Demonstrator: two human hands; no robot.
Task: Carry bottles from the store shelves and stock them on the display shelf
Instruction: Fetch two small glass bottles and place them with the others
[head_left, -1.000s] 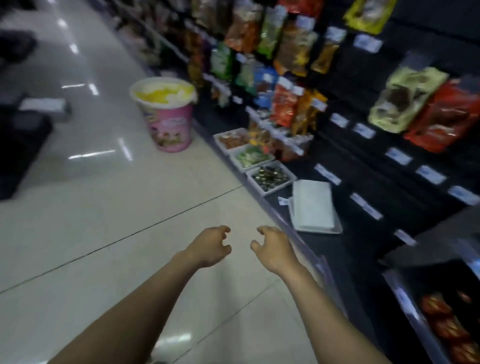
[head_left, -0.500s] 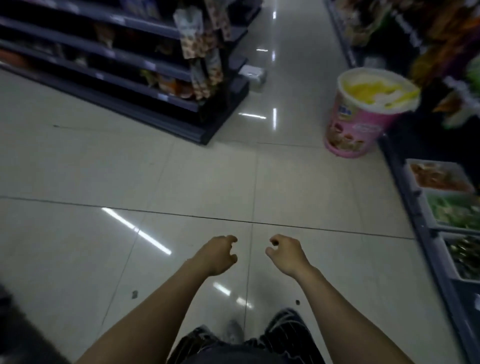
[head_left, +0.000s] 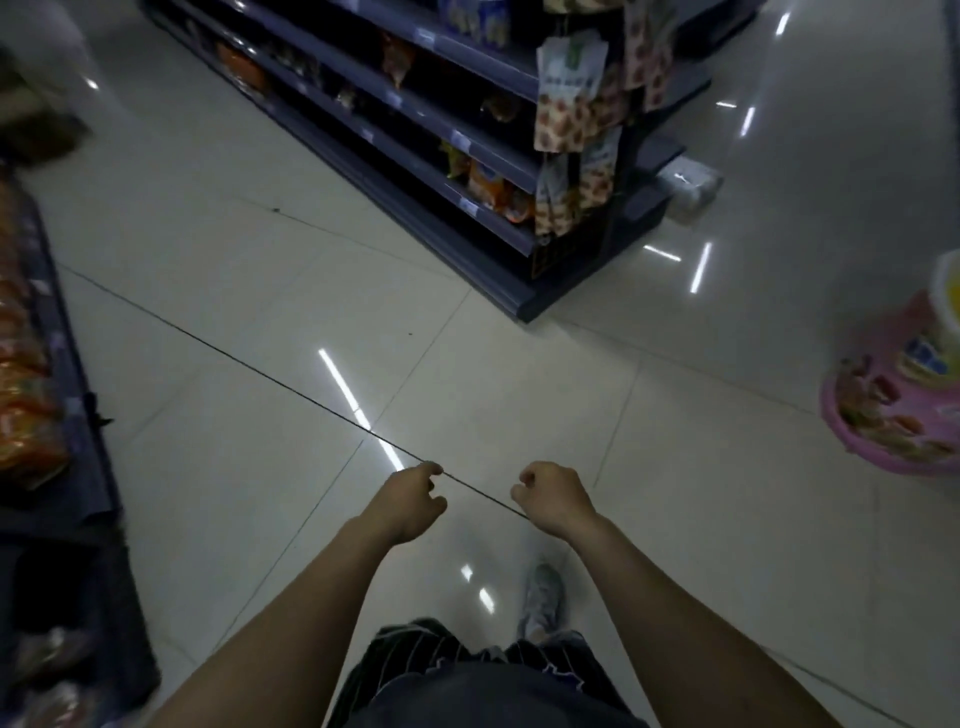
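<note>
No bottle shows in this view. My left hand (head_left: 413, 501) and my right hand (head_left: 553, 496) hang side by side over the tiled floor, arms stretched forward. Both have loosely curled fingers and hold nothing. Below them are my dark striped shorts (head_left: 467, 670) and one grey shoe (head_left: 543, 597).
A dark shelf unit (head_left: 441, 156) with snack packets runs from top left to a corner ahead of me, with hanging packets (head_left: 569, 109) at its end. A pink tub display (head_left: 904, 389) stands at the right edge. Another low shelf (head_left: 72, 415) with orange packets lines the left.
The view has swung left: the right-hand snack wall is gone, the pink tub has slid to the right edge, and the middle shelf unit is now ahead. My hands stayed empty.
</note>
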